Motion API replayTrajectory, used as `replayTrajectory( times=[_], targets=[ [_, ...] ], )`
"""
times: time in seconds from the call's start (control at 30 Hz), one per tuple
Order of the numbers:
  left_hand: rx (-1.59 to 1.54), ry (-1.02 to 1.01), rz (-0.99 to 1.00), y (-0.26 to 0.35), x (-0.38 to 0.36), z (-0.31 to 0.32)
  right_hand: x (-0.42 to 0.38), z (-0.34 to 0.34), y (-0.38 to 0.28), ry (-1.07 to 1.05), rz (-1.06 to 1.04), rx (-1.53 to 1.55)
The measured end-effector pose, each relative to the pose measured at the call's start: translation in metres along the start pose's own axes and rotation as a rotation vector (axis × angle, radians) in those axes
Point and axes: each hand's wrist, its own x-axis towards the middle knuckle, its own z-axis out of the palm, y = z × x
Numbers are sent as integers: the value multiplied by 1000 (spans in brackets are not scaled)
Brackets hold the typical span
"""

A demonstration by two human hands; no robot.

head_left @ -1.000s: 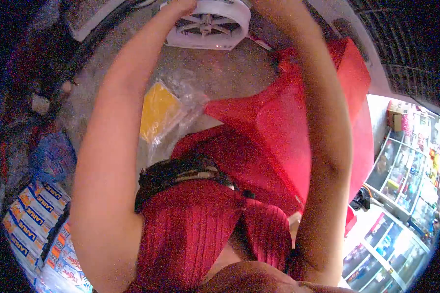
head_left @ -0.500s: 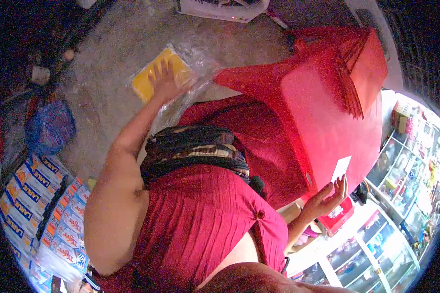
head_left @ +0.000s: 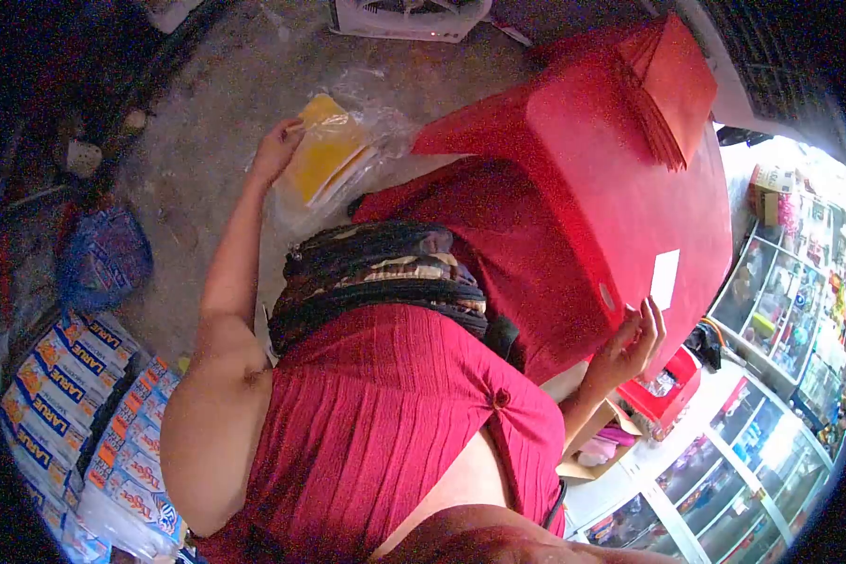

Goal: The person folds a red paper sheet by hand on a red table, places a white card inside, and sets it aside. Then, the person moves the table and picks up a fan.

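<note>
My left hand (head_left: 277,150) is at the upper left corner of a flat yellow packet (head_left: 327,150), its fingers pinched together at the edge. The packet lies in a clear crinkled plastic bag (head_left: 385,117) on the floor, with thin pale edges along its lower right side. On my right, my right hand (head_left: 633,343) has bent fingers at the lower end of a small white card (head_left: 665,279). Behind the card is a broad red plastic surface (head_left: 658,211). A fanned stack of red-orange folded sheets (head_left: 672,89) rests on its far end.
Beer cartons (head_left: 56,385) are stacked at lower left, below a blue plastic bundle (head_left: 103,254). At the top stands a white fan (head_left: 409,21) on the concrete floor (head_left: 207,113). Glass display cases (head_left: 771,301) and a red basket (head_left: 667,390) are on the right.
My left hand has gone from lying flat and spread on the yellow packet to pinching at its upper left edge. The view has shifted; my right hand stays at the white card.
</note>
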Motion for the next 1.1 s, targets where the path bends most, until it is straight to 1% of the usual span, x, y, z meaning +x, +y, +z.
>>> replayTrajectory(
  times=[0.03, 0.07, 0.1, 0.13, 0.17, 0.23, 0.27, 0.33, 0.37, 0.4, 0.43, 0.47, 0.53, 0.6, 0.67, 0.73, 0.8, 0.87, 0.9, 0.93, 1.0, 1.03, 1.07, 1.1],
  targets=[
    [-97, -42, -21, 11, 1, -10, -2, 1, 0, -38, -37, 4],
    [-93, -43, -13, 27, 2, -25, -2, 2, -1, -75, -74, 6],
    [-170, -150, -128, 44, 2, -39, -4, 5, -6, -82, -41, 115],
    [-246, -256, -245, 53, 0, -48, -4, 5, -8, -76, -39, 116],
    [-245, -254, -239, 53, 0, -51, -5, 3, -9, -130, -50, 107],
    [-383, -198, -196, 49, 2, -59, -3, 0, -16, -220, -66, 88],
    [-385, -190, -191, 44, -3, -67, -10, -2, -18, -214, -72, 93],
    [-422, -185, -212, 42, 0, -74, -13, -3, -17, -272, -124, 90],
    [-422, -185, -201, 49, -2, -78, -15, -5, -19, -298, -90, 113],
    [-479, -140, -233, 61, -1, -81, -14, -4, -19, -285, -84, 110],
    [-534, -98, -264, 70, -3, -82, -14, -5, -18, -317, -81, 105],
    [-529, -113, -244, 72, 0, -82, -14, -6, -17, -346, -73, 98],
    [-558, -23, -62, 69, 12, -86, -19, -4, -15, -301, -57, 67],
    [-580, -93, -145, 100, 5, -106, -24, 0, -8, -344, -100, 113],
    [-498, -58, 56, 114, 4, -127, -28, 1, -16, -368, -96, 108],
    [-493, -73, 58, 133, 1, -152, -36, 5, -20, -383, -82, 172],
    [-330, -146, 161, 158, -8, -183, -42, 5, -25, -394, -125, 179],
    [-399, -148, 223, 185, -22, -214, -49, 10, -25, -433, -143, 182],
    [-434, -89, 222, 193, -22, -225, -53, 12, -20, -415, -122, 185],
    [-473, -28, 221, 202, -20, -237, -55, 14, -16, -444, -107, 207],
    [-324, 2, 558, 233, -26, -271, -61, 23, -2, -486, -99, 222],
    [-116, 33, 615, 241, -16, -302, -63, 24, 0, -510, -94, 231],
    [-246, -18, 638, 262, -12, -323, -65, 24, 0, -539, -92, 240],
    [-242, -26, 648, 268, -12, -321, -68, 21, 2, -530, -82, 243]
  ],
)
